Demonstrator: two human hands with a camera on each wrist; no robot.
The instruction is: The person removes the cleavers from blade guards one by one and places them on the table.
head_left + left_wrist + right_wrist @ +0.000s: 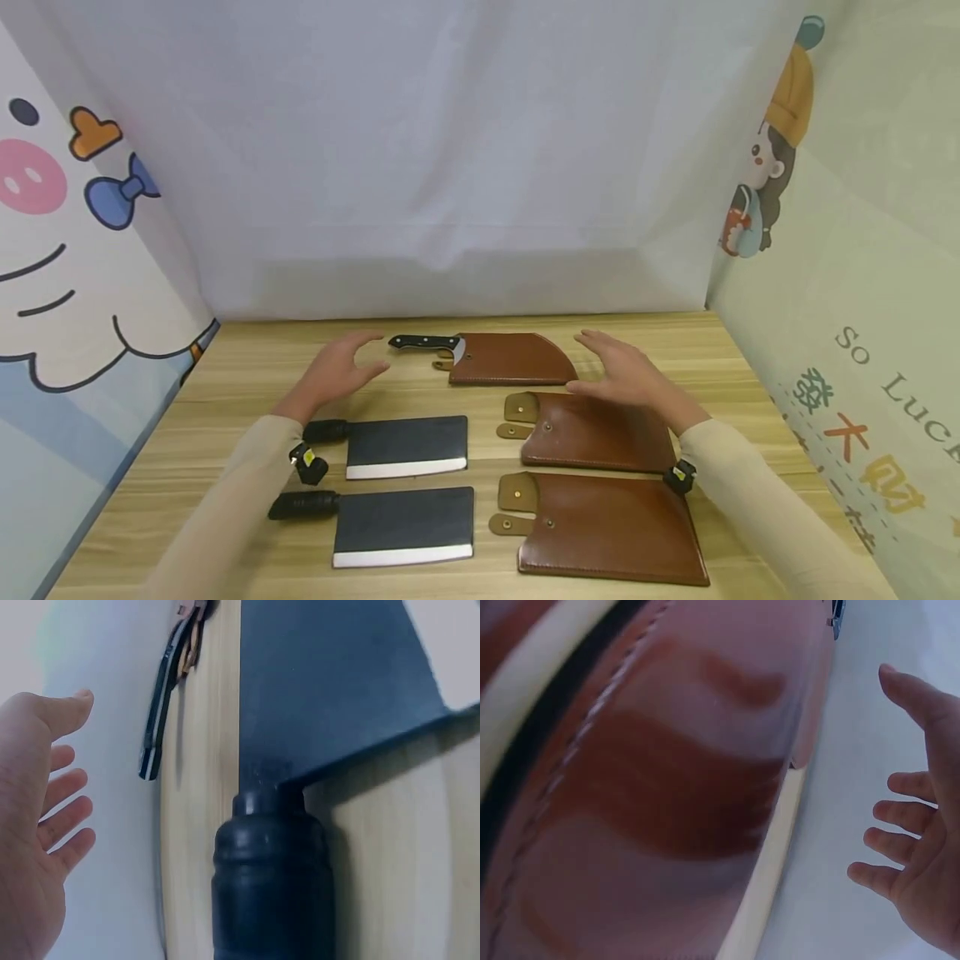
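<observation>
At the back of the table lies a knife [424, 342] with a black riveted handle, its blade mostly hidden inside a brown leather sheath [513, 358]. My left hand [335, 371] is just left of that handle, thumb and fingers spread and holding nothing. By the sheath's right end is my right hand [626, 372], also spread, with nothing in it; it overlaps the middle sheath [592, 432] in the head view. Below my left hand a black cleaver [337, 682] lies flat, its handle [271, 885] large in the left wrist view.
A second black cleaver [403, 523] lies nearer the front left. To its right is another brown sheath [615, 529] with two snap straps on its left side. A pale cloth wall [465, 167] rises behind the wooden table [247, 367], with printed walls at both sides.
</observation>
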